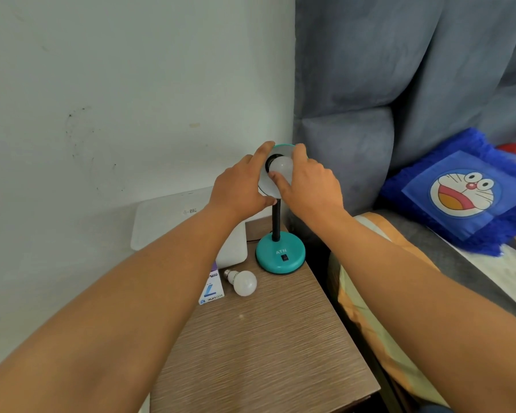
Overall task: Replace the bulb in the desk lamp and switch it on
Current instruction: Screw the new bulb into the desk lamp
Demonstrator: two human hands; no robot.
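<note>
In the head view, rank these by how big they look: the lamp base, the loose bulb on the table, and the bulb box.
1. Lamp base, clearly largest.
2. Loose bulb and bulb box: too close to rank, since the left forearm hides part of the box.

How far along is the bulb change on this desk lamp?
One bulb already lies loose on the table beside its box; whether it is the old or the new one cannot be told. In hand: the left hand steadies the lamp shade while the right hand grips the bulb in the socket. Left: pressing the switch; the bulb is unlit.
</note>
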